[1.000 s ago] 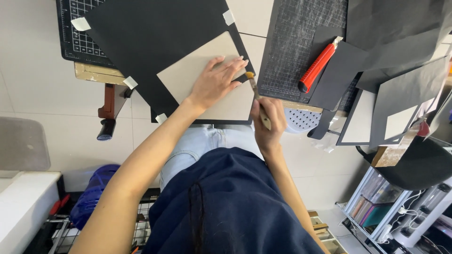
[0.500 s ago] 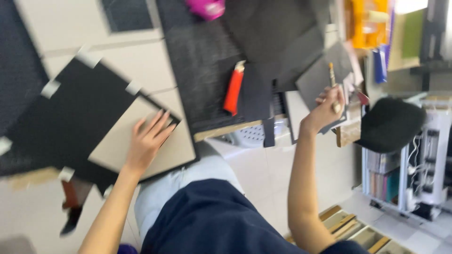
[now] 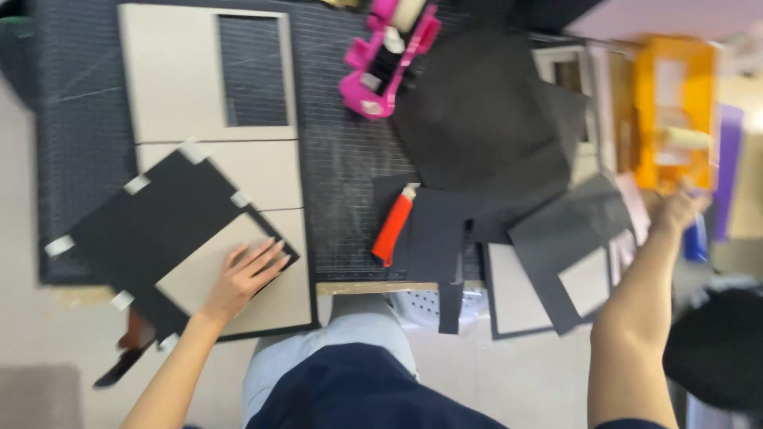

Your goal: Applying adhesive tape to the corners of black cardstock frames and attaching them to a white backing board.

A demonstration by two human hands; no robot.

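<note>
My left hand lies flat, fingers spread, on a beige card panel. The panel rests on a black paper sheet with small white tape pieces at its corners. My right hand is stretched far to the right, next to an orange box and a blue object. That hand is blurred, so I cannot see whether it holds anything. An orange-red utility knife lies on the dark cutting mat between my arms.
A pink tape dispenser stands at the mat's far edge. A grey board with a rectangular window lies at the far left. Loose black paper sheets overlap to the right. A wooden strip edges the mat near my lap.
The view has swung toward the right. My right hand went from the panel's edge out to the orange box. My left hand stayed pressed on the beige panel.
</note>
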